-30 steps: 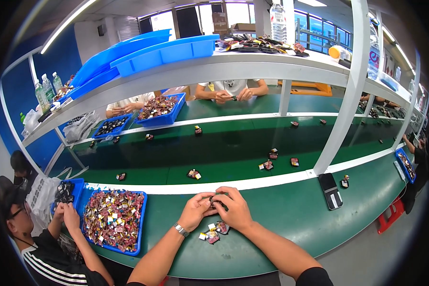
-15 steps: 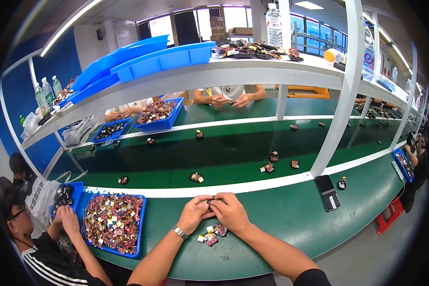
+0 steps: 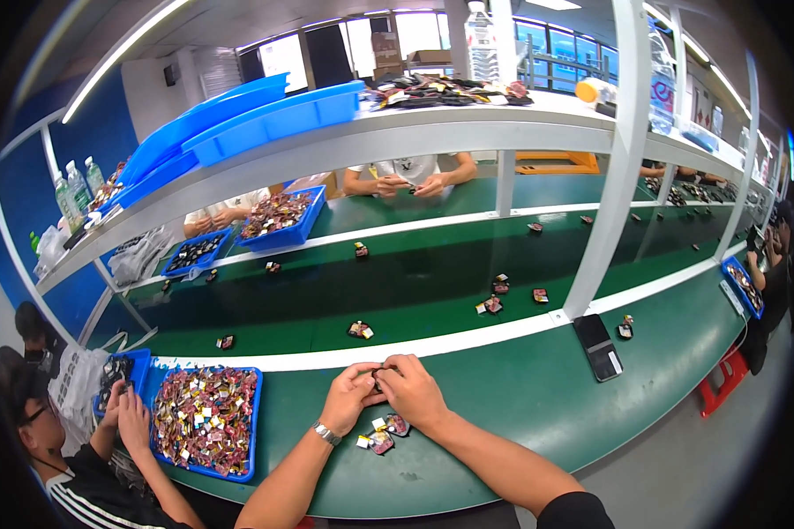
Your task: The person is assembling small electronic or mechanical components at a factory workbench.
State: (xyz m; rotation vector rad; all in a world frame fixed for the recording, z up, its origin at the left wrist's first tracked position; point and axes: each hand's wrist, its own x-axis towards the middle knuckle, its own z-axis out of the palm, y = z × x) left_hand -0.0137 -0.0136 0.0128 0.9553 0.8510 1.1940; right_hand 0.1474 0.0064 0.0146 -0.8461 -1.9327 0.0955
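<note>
My left hand [image 3: 348, 400], with a metal-banded watch on its wrist, and my right hand [image 3: 413, 393] meet over the green worktop. Their fingers pinch a small black piece [image 3: 378, 379] from both sides, and most of it is hidden by the fingertips. Just below the hands lie a few small dark-red parts [image 3: 381, 442] with white and yellow tabs, touching neither hand. A blue tray [image 3: 258, 423], heaped with many such parts, stands left of my left forearm.
At the left, a co-worker's hands [image 3: 131, 419] work beside a smaller blue bin [image 3: 141, 366] of black pieces. A black wallet-like case [image 3: 598, 347] lies right. Beyond the white rail, a dark-green belt [image 3: 415, 304] carries scattered parts. A white post [image 3: 610, 167] and shelf [image 3: 468, 141] stand ahead.
The view has shifted slightly. My hands stay pinched together on the small black piece. At the left, the co-worker's hands have risen a little, with a dark piece showing at their fingertips.
</note>
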